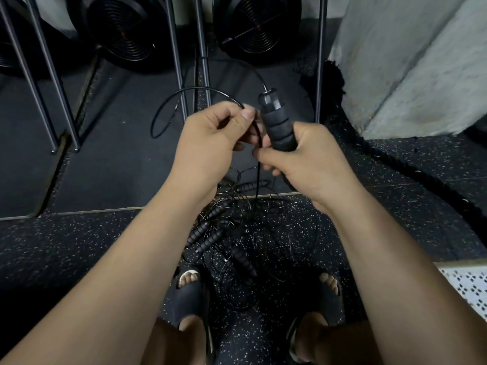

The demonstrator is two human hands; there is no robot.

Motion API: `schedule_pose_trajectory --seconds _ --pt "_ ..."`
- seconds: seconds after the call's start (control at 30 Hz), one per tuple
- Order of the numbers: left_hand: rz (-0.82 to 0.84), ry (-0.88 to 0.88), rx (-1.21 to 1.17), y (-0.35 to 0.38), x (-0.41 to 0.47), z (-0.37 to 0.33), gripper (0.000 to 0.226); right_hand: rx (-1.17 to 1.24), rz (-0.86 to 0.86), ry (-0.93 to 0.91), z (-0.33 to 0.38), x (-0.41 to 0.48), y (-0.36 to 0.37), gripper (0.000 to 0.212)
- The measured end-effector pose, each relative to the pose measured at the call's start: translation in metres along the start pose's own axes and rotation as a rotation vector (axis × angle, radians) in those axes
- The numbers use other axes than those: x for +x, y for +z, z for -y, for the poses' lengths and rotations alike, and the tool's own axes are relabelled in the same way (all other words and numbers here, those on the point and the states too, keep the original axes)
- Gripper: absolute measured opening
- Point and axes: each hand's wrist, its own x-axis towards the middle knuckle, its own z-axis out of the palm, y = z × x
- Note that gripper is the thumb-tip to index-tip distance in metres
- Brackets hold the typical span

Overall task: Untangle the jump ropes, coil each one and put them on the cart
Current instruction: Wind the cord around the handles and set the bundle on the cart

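Speckled rubber floor (79, 248); pale wall (411, 61)

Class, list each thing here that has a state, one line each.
handle: upright, off the floor
right hand: gripping the handle
cable: looped, not yet coiled
left hand: pinching the cable
rope pile: tangled, on the floor

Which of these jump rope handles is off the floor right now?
The foam handle gripped in the right hand; the other handles lie in the tangle on the floor.
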Motion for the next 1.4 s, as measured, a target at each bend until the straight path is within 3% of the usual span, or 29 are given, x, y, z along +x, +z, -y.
schedule_pose_trajectory --seconds 0.23,0.37,0.5,0.63,0.73,0.9,1.03,1.2,1.4 --pt "0.064 -0.174 -0.011 0.001 0.005 0.002 0.027 0.041 -0.063 -0.073 0.004 -0.003 -0.008 0.013" --pt "0.277 -0.279 0.056 0.011 -0.001 0.008 0.039 0.287 -0.116 -0.076 0.015 -0.004 -0.015 0.015" --pt "0.436 -0.214 0.277 0.017 -0.005 0.021 0.026 0.513 -0.214 -0.047 0.021 -0.003 -0.021 0.016" --pt "0.455 -0.124 0.536 0.019 -0.005 0.037 0.009 0.682 -0.246 -0.076 0.025 -0.003 -0.031 0.017" --pt "0.448 -0.067 0.673 0.021 -0.006 0.036 0.009 0.719 -0.229 -0.100 0.025 -0.003 -0.032 0.017" --pt "0.409 -0.002 0.748 0.020 -0.006 0.035 0.017 0.649 -0.204 -0.013 0.023 0.000 -0.035 0.025" --pt "0.338 0.055 0.769 0.017 -0.005 0.033 0.025 0.386 -0.159 0.125 0.008 0.004 -0.032 0.020" --pt "0.237 0.087 0.659 0.016 -0.004 0.027 0.014 0.137 -0.001 0.178 0.000 -0.002 -0.022 0.023" --pt "0.100 0.145 0.526 0.014 -0.005 0.018 0.020 0.031 0.035 0.152 0.000 -0.004 -0.019 0.013"
